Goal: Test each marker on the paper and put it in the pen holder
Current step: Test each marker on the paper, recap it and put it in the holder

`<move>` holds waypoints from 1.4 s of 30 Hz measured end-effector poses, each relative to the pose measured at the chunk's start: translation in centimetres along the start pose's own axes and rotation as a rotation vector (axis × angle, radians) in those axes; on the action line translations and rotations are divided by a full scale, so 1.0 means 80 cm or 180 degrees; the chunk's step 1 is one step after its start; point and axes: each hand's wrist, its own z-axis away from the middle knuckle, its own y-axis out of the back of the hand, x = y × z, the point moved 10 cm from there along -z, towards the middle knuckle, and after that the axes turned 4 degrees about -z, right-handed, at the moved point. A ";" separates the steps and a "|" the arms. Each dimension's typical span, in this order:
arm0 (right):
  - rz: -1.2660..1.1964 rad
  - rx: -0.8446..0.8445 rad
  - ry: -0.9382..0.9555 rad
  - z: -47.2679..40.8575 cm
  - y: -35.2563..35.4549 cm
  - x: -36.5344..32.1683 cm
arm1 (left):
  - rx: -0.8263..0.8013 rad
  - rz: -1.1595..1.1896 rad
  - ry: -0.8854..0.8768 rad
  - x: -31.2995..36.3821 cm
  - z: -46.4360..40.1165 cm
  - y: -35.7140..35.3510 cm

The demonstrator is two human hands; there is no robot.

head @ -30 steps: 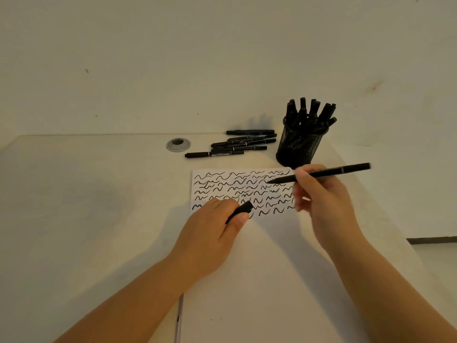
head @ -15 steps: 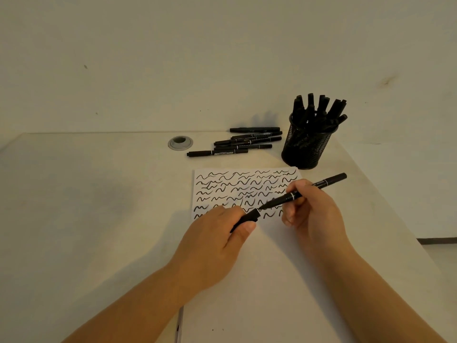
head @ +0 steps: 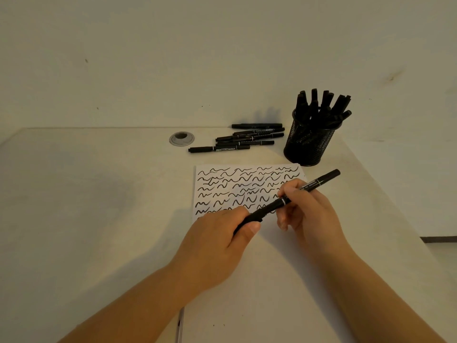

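**Now two hands share one black marker**

Only one bit of writing can be read: "TWIN MARKER" on the front pen of the loose markers (head: 237,141) lying in a small heap at the back of the table (head: 74,206).

Both hands meet over the paper (head: 247,268). The left hand (head: 217,246) lies low, its fingers curled tight around the cap end of the marker (head: 291,196). The right hand (head: 306,214) pinches the marker's middle, fingers closed on it. The marker is thin and black with thin white rings, and it slants up to the right, just above the sheet.

The top of the paper is full of black wiggly lines. The black mesh pen holder (head: 309,144) stands just behind the paper, stuffed with markers.
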 end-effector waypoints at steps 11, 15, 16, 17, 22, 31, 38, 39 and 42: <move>0.0374 -0.0600 -0.0059 0.009 -0.031 0.003 | 0.0137 0.0507 0.0115 -0.004 0.001 0.006; 0.0380 -0.0791 -0.0094 0.010 -0.035 0.006 | 0.0110 0.0884 0.0210 -0.006 0.002 0.003; 0.0356 -0.0844 -0.0072 0.011 -0.037 0.005 | 0.0075 0.1002 0.0255 -0.009 0.002 0.001; 0.0330 -0.0897 -0.0058 0.012 -0.039 0.005 | 0.0028 0.1131 0.0314 -0.012 0.002 -0.002; 0.0251 -0.1069 -0.0006 0.014 -0.046 0.001 | -0.0371 0.2032 0.0623 -0.022 0.001 -0.023; 0.0831 -0.0431 0.0048 0.009 -0.032 -0.001 | -0.0292 0.2249 0.0851 -0.032 -0.005 -0.022; 0.2564 0.0434 0.1546 0.032 -0.027 -0.062 | 0.0154 0.1905 0.0835 -0.040 -0.006 0.000; 0.2981 0.0388 0.1964 0.038 -0.041 -0.075 | 0.0181 0.1968 0.0878 -0.042 -0.008 0.003; 0.4115 0.0075 0.2774 0.049 -0.080 -0.084 | 0.0054 0.1938 0.0810 -0.037 -0.018 0.007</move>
